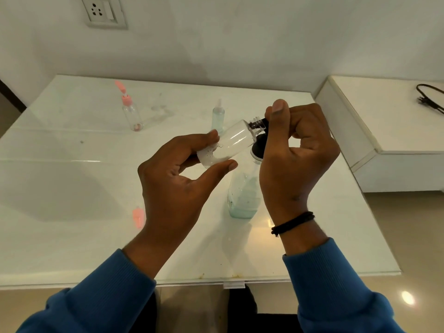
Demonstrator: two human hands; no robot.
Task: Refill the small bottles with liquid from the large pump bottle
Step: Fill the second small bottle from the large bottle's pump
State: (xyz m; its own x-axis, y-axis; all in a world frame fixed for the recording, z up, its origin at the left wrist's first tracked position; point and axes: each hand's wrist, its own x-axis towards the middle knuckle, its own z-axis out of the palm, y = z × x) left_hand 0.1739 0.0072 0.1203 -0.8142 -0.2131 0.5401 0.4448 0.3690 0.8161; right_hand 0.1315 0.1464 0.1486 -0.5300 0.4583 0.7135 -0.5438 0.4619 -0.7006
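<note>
Sleeves, blue, frame the near edge. Left hand (177,179) pinches a small clear bottle (228,145) by its base, tilted, neck against the black pump (260,140). Right hand (295,150) curls round the pump head. Below stands the large bottle (242,198) on the tabletop (72,188), pink cap (138,218) nearby. Farther back: a pink-capped bottle (132,111) and a bluish one (218,116).

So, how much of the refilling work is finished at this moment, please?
Looks done: the small bottle with the clear cap stands upright at the back, holding bluish liquid. In hand: the left hand holds a tilted clear bottle with its open neck at the black nozzle of the large pump bottle, which the right hand grips. Left: the pink-capped bottle looks almost empty, and a pink cap lies loose.
</note>
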